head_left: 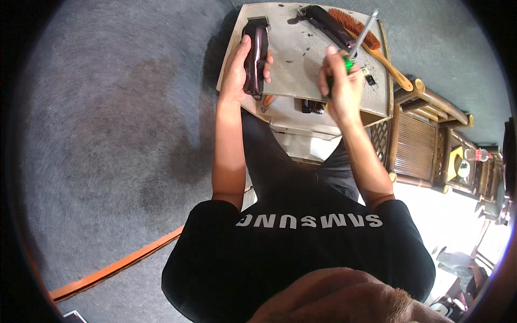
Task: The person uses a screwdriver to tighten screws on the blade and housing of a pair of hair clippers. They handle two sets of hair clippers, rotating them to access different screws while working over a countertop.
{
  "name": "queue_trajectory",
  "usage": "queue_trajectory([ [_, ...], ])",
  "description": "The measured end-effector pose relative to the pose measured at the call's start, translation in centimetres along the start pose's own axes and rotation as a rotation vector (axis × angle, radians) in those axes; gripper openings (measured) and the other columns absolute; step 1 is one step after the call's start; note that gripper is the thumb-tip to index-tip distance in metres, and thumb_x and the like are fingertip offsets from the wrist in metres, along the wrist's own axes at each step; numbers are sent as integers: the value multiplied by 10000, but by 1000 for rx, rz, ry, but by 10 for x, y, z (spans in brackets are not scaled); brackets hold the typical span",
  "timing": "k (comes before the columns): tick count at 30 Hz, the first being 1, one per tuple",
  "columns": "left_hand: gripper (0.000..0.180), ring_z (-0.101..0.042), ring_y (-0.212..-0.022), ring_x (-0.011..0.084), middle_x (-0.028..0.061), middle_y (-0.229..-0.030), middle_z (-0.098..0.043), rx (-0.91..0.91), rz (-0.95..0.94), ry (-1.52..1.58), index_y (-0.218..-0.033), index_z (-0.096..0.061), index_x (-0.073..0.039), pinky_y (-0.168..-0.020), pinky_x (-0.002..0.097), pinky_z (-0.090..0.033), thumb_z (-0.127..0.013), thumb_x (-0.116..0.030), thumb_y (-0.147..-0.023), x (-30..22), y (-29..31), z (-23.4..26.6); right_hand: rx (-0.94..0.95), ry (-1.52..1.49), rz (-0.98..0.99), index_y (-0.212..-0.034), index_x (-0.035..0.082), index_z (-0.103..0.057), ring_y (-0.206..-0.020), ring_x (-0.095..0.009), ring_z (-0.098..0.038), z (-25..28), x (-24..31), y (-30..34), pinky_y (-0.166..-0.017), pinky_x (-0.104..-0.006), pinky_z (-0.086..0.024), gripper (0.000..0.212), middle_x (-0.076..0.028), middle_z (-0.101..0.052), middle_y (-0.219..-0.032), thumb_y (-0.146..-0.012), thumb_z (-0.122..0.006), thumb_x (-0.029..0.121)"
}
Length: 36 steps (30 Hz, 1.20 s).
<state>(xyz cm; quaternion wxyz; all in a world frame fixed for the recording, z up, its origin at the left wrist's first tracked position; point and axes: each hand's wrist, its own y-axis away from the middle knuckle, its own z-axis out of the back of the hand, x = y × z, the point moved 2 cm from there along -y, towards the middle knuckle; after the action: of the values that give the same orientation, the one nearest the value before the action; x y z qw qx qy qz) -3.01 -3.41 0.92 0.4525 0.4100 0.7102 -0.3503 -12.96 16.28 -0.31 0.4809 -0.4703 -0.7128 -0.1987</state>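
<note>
My left hand [237, 70] is closed round a dark, glossy hair clipper [256, 56], its metal blade end pointing away from me above the left side of a small table [291, 64]. In my right hand [342, 86] is a screwdriver [368, 29] with a green handle, its shaft pointing up and to the right. The fingers of that hand are slightly blurred. A second dark clipper part [328, 27] lies at the table's far side, beyond the right hand. Small dark bits are scattered on the tabletop between the hands.
A wooden-handled brush [396, 70] with reddish-brown bristles lies along the table's right edge. A small black piece [370, 80] sits near my right wrist. Below the tabletop, a shelf holds black items [312, 106]. Bamboo furniture [414, 140] stands to the right.
</note>
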Motion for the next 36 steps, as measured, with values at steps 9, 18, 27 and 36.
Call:
queue_trajectory([
  [9, 564, -584, -517, 130, 98, -812, -651, -50, 8, -76, -1246, -572, -33, -457, 270, -511, -452, -556, -1076, -1, 0, 3, 98, 1256, 439, -1047, 129, -756, -851, -355, -731, 15, 28, -32, -750, -459, -566, 261, -142, -728, -872, -932, -718, 360],
  [18, 484, -601, -524, 147, 118, -800, -669, -41, 13, -159, -1104, -570, -31, -463, 297, -515, -445, -498, -1091, -1, 3, -1, 117, 1481, 429, -1036, 127, -762, -868, -350, -740, -1, 8, -43, -764, -464, -589, 274, -124, -748, -1007, -920, -709, 369],
  [27, 528, -644, -525, 180, 129, -770, -663, -78, -20, -51, -1015, -567, 0, -475, 323, -555, -473, -516, -1078, 2, 0, 2, 58, 1541, 347, -969, 137, -773, -778, -350, -754, -12, 7, -44, -694, -470, -602, 269, -148, -754, -829, -894, -727, 391],
  [36, 441, -676, -621, 171, 121, -887, -678, -60, -35, -93, -1092, -575, 7, -564, 335, -600, -521, -430, -1075, 7, -1, 3, 7, 1551, 328, -1016, 96, -769, -792, -387, -746, -7, 4, -50, -735, -487, -600, 275, -195, -750, -852, -892, -713, 335],
])
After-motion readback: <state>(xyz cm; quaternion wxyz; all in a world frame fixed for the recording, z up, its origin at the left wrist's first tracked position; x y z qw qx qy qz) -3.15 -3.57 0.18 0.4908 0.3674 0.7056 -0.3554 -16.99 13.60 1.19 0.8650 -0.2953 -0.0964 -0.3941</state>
